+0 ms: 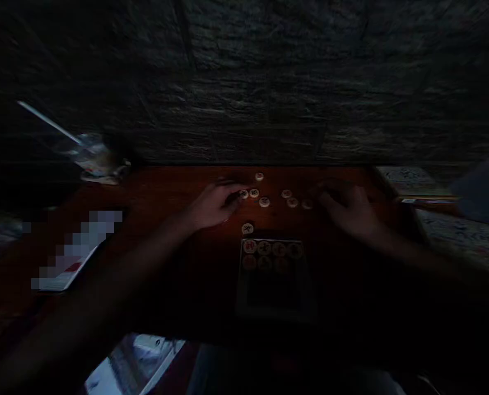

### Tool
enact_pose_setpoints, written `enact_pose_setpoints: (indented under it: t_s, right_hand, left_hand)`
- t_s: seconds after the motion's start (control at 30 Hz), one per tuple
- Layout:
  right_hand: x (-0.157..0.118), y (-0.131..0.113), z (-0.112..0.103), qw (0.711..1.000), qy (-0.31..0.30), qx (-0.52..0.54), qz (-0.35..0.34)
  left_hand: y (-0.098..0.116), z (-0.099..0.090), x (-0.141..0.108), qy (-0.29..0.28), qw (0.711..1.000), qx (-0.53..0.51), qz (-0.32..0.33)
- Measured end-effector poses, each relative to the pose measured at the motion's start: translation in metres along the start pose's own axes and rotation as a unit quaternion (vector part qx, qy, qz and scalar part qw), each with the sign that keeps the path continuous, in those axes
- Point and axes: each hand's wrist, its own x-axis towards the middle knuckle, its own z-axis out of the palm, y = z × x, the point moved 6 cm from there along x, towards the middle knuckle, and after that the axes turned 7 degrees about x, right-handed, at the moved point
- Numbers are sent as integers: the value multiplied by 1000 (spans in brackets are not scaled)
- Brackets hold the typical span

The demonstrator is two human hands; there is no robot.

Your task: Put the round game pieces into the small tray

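Note:
My left hand reaches in over the wooden table, thumb and index finger closed around the edge of a xiangqi piece. Right beside that piece lies another xiangqi piece with dark writing. Several more round pieces are scattered to the right, among them a red-marked piece. My right hand hovers or rests near a dim piece, its fingers curved and apart, with nothing visible in them. In front stands a shallow box with pieces in two rows; its near part is very dark.
A single piece lies just behind the box. At the left are a plastic cup with a straw and a flat, partly pixelated object. Patterned boxes or boards lie at the right. A rough stone wall closes the back.

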Motion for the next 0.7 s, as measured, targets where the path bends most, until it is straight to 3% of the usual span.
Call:
enact_pose_setpoints:
  t_s: [0.13, 0.3, 0.47, 0.53, 0.7]
  right_hand:
    - [0, 0, 0, 1000, -5, -12, 6]
    - [1, 3, -1, 1000, -11, -24, 3]
    - [2, 7, -1, 999, -10, -27, 20]
    - [2, 7, -1, 999, -10, -24, 20]
    - [1, 4, -1, 1000, 0, -19, 14]
  left_hand:
    - [-16, -5, -4, 14, 997, -15, -70]
    - [-37, -28, -5, 98, 984, -62, -136]
    - [-63, -49, -12, 220, 921, -214, -242]
    - [-72, -50, -16, 220, 906, -228, -280]
    - [-86, -38, -17, 121, 929, -187, -295]
